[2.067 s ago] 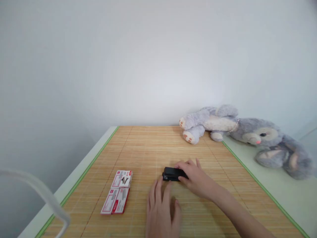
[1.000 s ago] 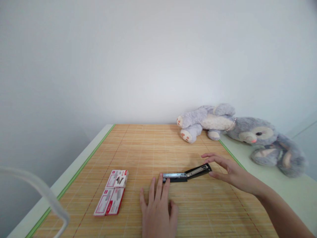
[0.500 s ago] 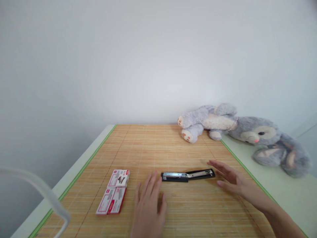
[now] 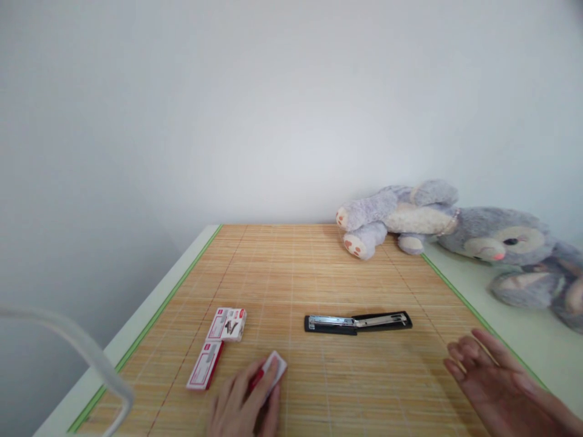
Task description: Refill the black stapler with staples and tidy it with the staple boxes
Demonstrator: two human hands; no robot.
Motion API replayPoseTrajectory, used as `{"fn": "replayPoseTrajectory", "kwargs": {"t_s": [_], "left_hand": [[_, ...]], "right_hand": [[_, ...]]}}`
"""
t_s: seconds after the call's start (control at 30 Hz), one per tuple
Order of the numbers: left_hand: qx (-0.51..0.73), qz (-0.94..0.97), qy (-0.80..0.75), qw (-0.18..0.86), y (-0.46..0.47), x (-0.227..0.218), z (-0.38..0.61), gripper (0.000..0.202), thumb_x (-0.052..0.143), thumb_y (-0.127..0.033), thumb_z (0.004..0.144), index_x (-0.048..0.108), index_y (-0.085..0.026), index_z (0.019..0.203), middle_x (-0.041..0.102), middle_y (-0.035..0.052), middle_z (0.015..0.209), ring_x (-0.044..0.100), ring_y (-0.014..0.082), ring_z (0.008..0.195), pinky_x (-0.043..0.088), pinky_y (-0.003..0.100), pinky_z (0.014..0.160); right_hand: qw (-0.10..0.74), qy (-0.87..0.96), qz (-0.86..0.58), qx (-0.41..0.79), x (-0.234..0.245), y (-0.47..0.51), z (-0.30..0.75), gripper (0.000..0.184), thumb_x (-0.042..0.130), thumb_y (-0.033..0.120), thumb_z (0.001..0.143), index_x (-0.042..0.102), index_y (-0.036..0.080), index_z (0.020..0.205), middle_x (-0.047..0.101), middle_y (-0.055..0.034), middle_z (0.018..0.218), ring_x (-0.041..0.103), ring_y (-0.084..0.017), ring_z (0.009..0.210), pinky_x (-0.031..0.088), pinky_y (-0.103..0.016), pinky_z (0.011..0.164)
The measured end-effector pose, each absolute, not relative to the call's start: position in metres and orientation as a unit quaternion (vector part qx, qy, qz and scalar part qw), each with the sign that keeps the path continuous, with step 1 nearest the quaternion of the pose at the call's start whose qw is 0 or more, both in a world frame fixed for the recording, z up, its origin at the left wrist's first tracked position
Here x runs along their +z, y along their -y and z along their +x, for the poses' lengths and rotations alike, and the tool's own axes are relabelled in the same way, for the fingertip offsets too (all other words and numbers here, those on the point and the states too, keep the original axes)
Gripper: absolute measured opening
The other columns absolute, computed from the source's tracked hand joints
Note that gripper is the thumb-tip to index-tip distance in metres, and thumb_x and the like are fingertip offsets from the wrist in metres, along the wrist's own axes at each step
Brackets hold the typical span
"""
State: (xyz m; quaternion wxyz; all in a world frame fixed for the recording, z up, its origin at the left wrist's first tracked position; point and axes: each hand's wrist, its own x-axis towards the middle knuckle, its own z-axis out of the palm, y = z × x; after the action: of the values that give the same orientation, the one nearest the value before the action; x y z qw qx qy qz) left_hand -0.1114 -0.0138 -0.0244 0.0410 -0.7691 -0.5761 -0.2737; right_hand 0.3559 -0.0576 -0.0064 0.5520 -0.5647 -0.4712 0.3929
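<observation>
My left hand (image 4: 243, 400) is closed around a small red-and-white staple box (image 4: 277, 366), low over the mat and partly hidden by my fingers. To its left lie other small boxes: a long white-and-pink one (image 4: 203, 366) and, behind it, a white-and-pink box (image 4: 218, 323) beside one with a stapler picture (image 4: 234, 325). A black stapler (image 4: 357, 323) rests on the mat, unfolded flat with its metal track facing up. My right hand (image 4: 494, 376) is off to the right of the stapler, palm turned up, fingers apart and loosely curled, holding nothing.
A bamboo mat (image 4: 291, 267) with a green edge covers much of the white table (image 4: 150, 321). At the back right a grey plush rabbit (image 4: 423, 218) lies on its side. A white curved cable or arm (image 4: 91, 358) crosses the lower left. A plain wall stands behind.
My left hand has taken one of the front boxes from the group and holds it. My right hand has moved right, away from the stapler, and turned palm up. The view shifted slightly.
</observation>
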Motion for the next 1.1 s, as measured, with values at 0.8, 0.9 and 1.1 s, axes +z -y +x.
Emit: {"fn": "replayPoseTrajectory", "kwargs": {"t_s": [0.8,0.9,1.1], "left_hand": [[-0.217,-0.806,0.457,-0.306,-0.022,0.032,-0.034,0.067,0.08,-0.024,0.079,0.061,-0.034,0.142,0.06,0.0041,0.146,0.051,0.0301,0.135,0.042,0.047,0.117],[-0.21,-0.806,0.467,-0.297,-0.025,0.038,-0.044,0.046,0.08,-0.025,0.082,0.071,-0.036,0.125,0.063,0.0034,0.137,0.054,0.0292,0.129,0.045,0.046,0.112],[-0.2,-0.816,0.452,-0.301,-0.03,0.043,-0.051,0.038,0.08,-0.024,0.082,0.075,-0.036,0.118,0.064,0.0034,0.135,0.055,0.0284,0.129,0.045,0.045,0.11]], "right_hand": [[0.331,0.464,-0.622,0.537,0.022,0.029,0.24,0.057,0.072,0.071,0.085,0.071,0.022,0.113,0.048,0.0083,0.056,0.042,-0.009,0.044,0.029,-0.021,0.044],[0.29,0.582,-0.62,0.439,0.026,0.024,0.239,0.059,0.077,0.048,0.087,0.064,0.026,0.14,0.049,0.0077,0.065,0.05,-0.013,0.06,0.038,-0.025,0.058],[0.174,0.663,-0.633,0.36,0.037,0.014,0.22,0.039,0.074,0.037,0.087,0.075,0.03,0.125,0.059,0.005,0.069,0.056,-0.016,0.064,0.035,-0.028,0.06]]}}
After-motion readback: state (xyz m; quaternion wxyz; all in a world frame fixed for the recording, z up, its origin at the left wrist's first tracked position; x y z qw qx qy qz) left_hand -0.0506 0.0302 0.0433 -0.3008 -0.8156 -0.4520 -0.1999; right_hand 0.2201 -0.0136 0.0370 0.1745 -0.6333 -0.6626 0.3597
